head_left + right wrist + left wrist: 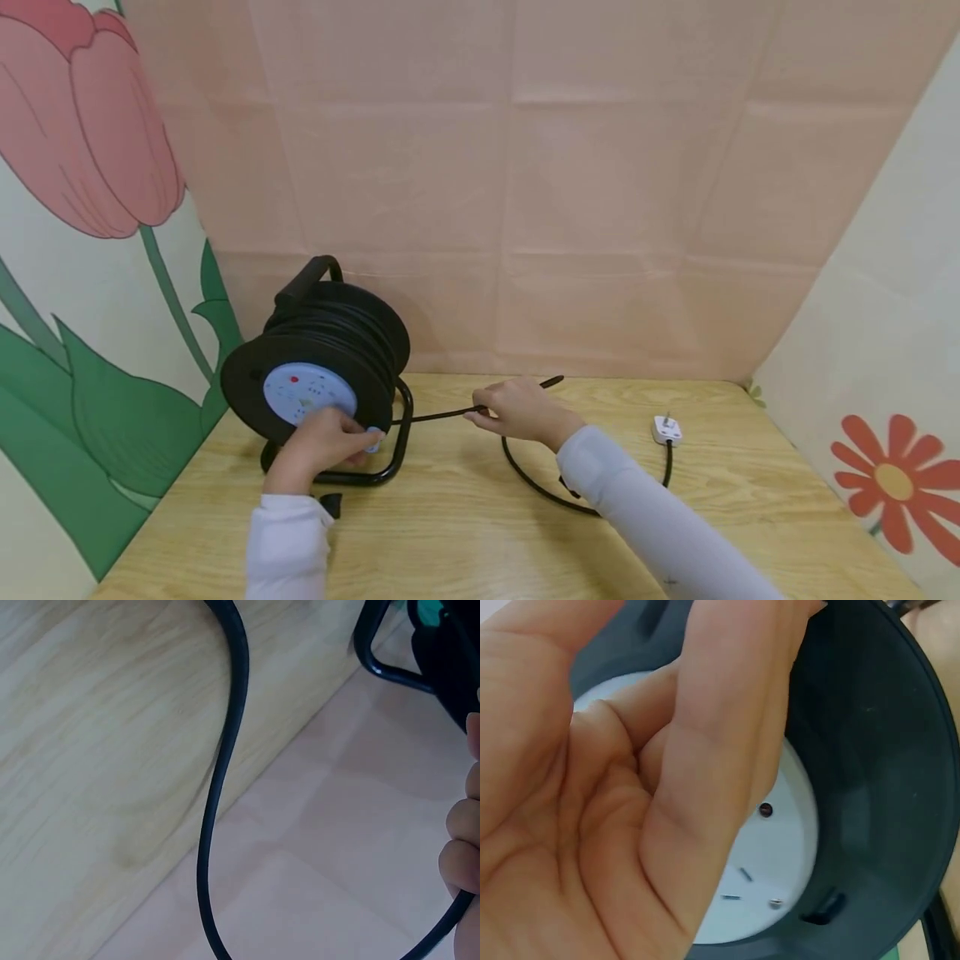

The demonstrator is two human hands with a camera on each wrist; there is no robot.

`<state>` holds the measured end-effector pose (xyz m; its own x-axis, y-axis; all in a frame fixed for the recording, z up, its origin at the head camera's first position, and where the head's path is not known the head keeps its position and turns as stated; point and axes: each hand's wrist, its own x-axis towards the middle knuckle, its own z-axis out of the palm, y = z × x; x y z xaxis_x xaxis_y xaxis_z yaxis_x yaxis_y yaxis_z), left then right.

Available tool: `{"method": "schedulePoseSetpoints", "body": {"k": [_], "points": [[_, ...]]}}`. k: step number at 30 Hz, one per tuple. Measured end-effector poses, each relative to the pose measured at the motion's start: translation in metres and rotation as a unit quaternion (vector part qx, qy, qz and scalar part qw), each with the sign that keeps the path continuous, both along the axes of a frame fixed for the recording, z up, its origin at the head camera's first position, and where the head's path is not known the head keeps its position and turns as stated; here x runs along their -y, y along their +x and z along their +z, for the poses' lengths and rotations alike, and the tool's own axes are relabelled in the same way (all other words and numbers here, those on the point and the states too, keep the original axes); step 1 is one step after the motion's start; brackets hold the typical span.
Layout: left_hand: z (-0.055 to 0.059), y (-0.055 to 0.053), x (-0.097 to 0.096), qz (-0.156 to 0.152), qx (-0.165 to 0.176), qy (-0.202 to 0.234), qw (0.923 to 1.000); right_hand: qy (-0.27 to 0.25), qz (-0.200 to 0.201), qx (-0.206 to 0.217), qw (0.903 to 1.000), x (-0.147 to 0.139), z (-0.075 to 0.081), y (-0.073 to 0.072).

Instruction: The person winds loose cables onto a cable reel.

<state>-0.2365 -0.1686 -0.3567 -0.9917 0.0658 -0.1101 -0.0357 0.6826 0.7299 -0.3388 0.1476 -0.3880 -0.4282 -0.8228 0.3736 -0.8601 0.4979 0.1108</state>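
Observation:
A black cable reel [330, 325] stands at the left of the table, with a pale blue socket panel [281, 392] on its front disc. My left hand [318, 446] pinches a small blue winding knob [372, 439] at the disc's lower right edge. The left wrist view shows that hand [630, 795] before the black disc [877, 772]; its fingertips and the knob are out of sight there. My right hand [525, 408] grips the black cable [438, 415] to the reel's right. In the right wrist view its curled fingers [461, 862] are at the right edge, beside the looping cable [214, 795].
The cable's loose end curves over the wooden table [442, 542] to a white plug [667, 429] at the right. A small black piece [331, 504] lies by my left sleeve. A pinkish sheet [510, 208] hangs behind, and painted walls flank both sides.

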Motion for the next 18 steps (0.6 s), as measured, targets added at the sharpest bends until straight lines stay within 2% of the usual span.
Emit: {"method": "schedulePoseSetpoints", "body": {"k": [8,14,18], "points": [[-0.006,-0.001,0.005,-0.015,0.016,0.030,0.9993,-0.005,0.002,-0.021,0.9998,0.010,-0.004,0.007],[-0.014,-0.005,0.012,-0.027,0.021,0.031,0.9989,-0.008,-0.001,-0.015,0.9999,0.017,-0.004,0.009],[-0.019,-0.007,0.015,-0.024,0.030,0.027,0.9989,-0.002,-0.012,-0.010,0.9999,0.021,-0.004,0.011]]}}
